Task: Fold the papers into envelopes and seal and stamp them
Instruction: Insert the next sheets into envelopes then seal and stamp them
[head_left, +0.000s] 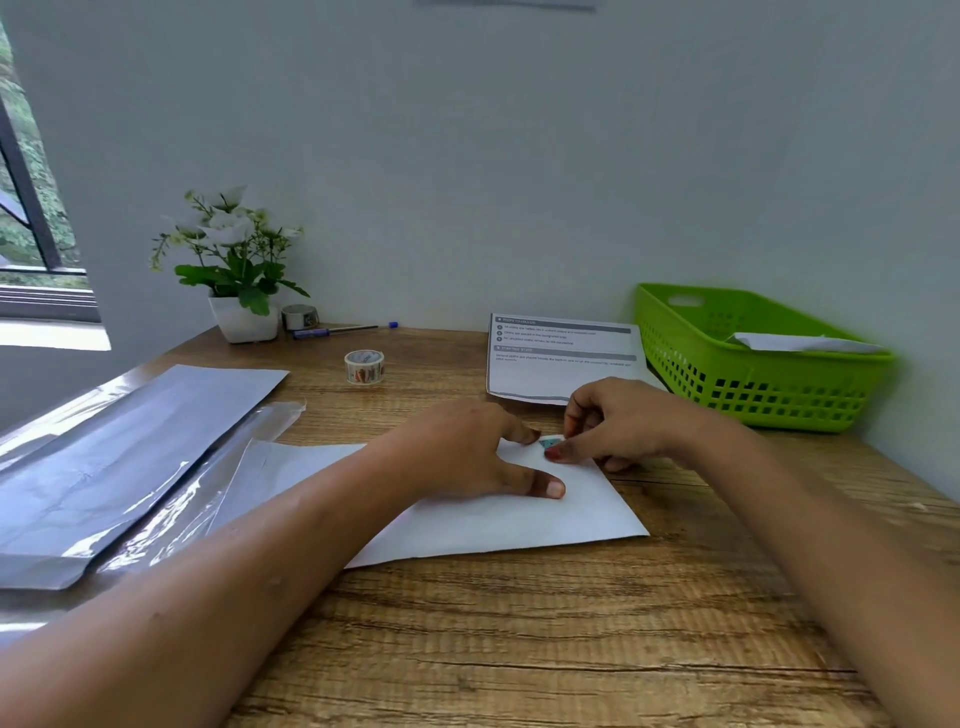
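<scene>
- Head view: a white envelope is seen lying flat on the wooden table, near its middle, with its left end hidden under the left forearm.
- The left hand is laid on the envelope with fingers fairly straight and spread. Nothing is gripped; the paper is only pressed down.
- A small teal stamp is seen at the envelope's far right corner, between the two hands.
- The right hand is set at that corner with its forefinger tip on the stamp and the other fingers curled. Whether the stamp is pinched against the thumb or only pressed down cannot be told, as it is mostly covered.
- A patterned tape roll is stood on the table beyond the left hand, well apart from the envelope.
- A printed sheet is laid flat behind the right hand.
- A green basket is placed at the far right, with white paper in it.
- Packets wrapped in clear plastic are laid at the left edge.
- A potted plant, a second tape roll and a pen are ranged along the wall.
</scene>
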